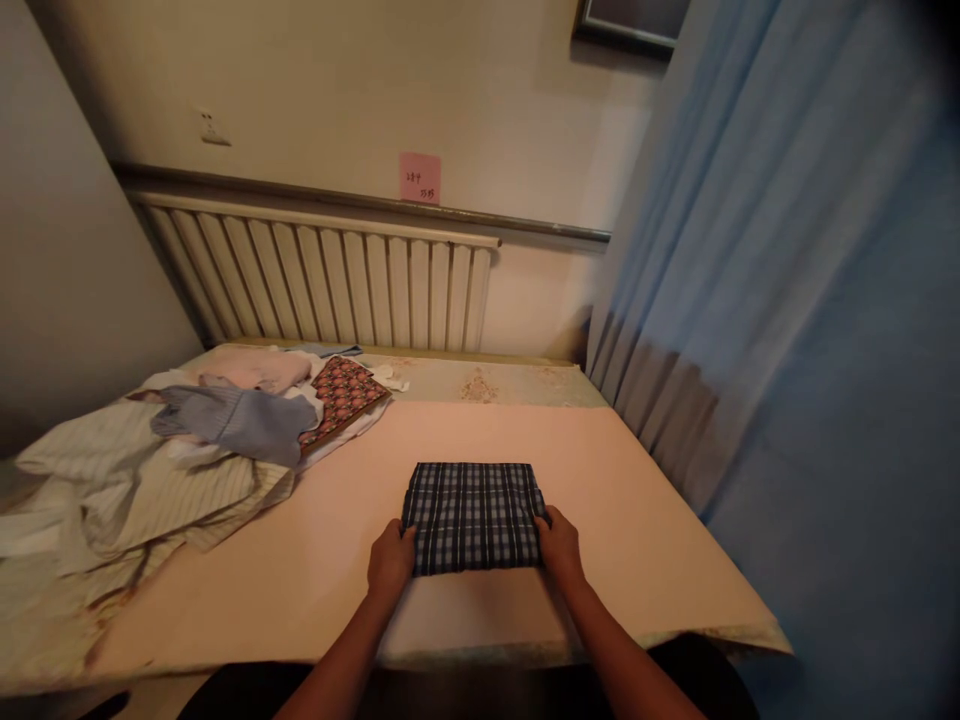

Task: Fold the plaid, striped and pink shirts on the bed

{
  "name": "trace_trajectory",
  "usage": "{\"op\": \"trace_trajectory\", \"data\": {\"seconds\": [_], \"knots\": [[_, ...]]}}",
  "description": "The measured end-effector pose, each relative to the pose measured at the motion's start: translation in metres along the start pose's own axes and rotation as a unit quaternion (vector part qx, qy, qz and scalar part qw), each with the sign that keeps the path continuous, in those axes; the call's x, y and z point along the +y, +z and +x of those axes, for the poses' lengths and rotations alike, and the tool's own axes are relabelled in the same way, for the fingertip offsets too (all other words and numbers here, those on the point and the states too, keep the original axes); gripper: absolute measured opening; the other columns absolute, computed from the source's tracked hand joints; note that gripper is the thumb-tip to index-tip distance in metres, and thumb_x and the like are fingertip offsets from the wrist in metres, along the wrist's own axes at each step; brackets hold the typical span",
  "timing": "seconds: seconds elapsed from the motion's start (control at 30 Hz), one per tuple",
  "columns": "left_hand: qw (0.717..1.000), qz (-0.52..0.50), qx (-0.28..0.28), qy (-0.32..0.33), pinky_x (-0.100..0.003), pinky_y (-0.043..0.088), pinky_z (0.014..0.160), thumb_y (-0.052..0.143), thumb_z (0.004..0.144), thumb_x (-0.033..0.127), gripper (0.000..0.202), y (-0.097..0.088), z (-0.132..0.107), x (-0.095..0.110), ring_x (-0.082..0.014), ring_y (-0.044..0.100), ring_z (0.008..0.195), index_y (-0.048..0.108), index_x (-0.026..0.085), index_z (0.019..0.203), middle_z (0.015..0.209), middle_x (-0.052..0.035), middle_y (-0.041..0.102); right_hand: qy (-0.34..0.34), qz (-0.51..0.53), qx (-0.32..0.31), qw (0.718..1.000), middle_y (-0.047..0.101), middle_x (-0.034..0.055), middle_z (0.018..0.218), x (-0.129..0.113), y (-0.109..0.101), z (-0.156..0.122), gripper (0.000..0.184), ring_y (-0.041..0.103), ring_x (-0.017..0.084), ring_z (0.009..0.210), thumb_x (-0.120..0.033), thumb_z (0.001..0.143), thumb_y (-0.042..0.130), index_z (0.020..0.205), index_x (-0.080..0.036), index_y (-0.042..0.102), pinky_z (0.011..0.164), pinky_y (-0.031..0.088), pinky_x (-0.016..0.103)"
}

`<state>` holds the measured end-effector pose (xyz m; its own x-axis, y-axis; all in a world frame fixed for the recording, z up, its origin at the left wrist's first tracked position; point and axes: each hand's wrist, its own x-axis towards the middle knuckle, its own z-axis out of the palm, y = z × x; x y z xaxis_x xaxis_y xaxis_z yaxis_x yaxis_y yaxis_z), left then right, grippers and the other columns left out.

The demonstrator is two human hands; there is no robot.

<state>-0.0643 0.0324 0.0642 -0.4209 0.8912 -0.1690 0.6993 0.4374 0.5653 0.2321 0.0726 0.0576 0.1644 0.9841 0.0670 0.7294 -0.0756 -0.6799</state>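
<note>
A dark blue, black and white plaid cloth [476,515], folded into a neat rectangle, is between my two hands over the pink table covering [300,590]. My left hand [391,560] grips its left edge, fingers tucked partly underneath and out of sight. On the opposite edge, my right hand [561,545] holds it in the same way, thumb on top. Whether the cloth rests on the surface or is slightly raised, I cannot tell.
A loose heap of clothes [240,420] lies on the left, with a red patterned cloth [345,400] at its right side. Behind the table are a radiator [337,280] and a wall with a pink note [420,178]. A blue curtain [750,300] hangs along the right.
</note>
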Motion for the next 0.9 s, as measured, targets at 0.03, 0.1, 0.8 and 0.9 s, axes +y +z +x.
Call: {"op": "trace_trajectory", "data": {"seconds": [0.03,0.1,0.8,0.9], "knots": [[1.0,0.008,0.004,-0.004,-0.029,0.043,0.07,0.036,0.092,0.037,0.025,0.0,-0.004,0.0,-0.0231,0.066,0.089,0.056,0.021,0.09,0.093,-0.0097,0.071,-0.001,-0.015,0.005,1.0,0.071,0.009,0.097,0.0,0.001,-0.004,0.03,0.065,0.02,0.09,-0.026,0.088,0.042,0.104,-0.017,0.065,0.078,0.043,0.027],[1.0,0.023,0.008,-0.011,-0.03,0.043,0.069,0.036,0.093,0.036,0.025,0.0,-0.013,0.001,-0.0246,0.066,0.09,0.055,0.021,0.092,0.094,-0.0112,0.07,0.003,-0.043,0.011,0.999,0.071,0.0098,0.091,0.001,0.002,-0.012,0.03,0.065,0.021,0.085,-0.025,0.089,0.041,0.106,-0.017,0.064,0.074,0.042,0.027],[0.998,0.061,0.006,-0.012,-0.033,0.044,0.078,0.033,0.095,0.035,0.028,-0.004,-0.057,-0.007,-0.025,0.065,0.1,0.053,0.018,0.105,0.104,-0.0144,0.07,-0.047,-0.138,0.026,0.989,0.072,0.0093,0.096,0.016,0.004,-0.035,0.036,0.067,0.022,0.085,-0.035,0.097,0.031,0.116,-0.017,0.057,0.072,0.042,0.028],[0.999,0.05,0.006,-0.019,-0.034,0.044,0.077,0.032,0.094,0.041,0.033,-0.007,-0.053,-0.006,-0.0261,0.065,0.099,0.055,0.018,0.101,0.103,-0.0146,0.07,-0.058,-0.119,0.045,0.99,0.072,0.0096,0.099,0.02,0.008,-0.04,0.039,0.067,0.022,0.086,-0.036,0.097,0.029,0.118,-0.017,0.056,0.073,0.042,0.029]]}}
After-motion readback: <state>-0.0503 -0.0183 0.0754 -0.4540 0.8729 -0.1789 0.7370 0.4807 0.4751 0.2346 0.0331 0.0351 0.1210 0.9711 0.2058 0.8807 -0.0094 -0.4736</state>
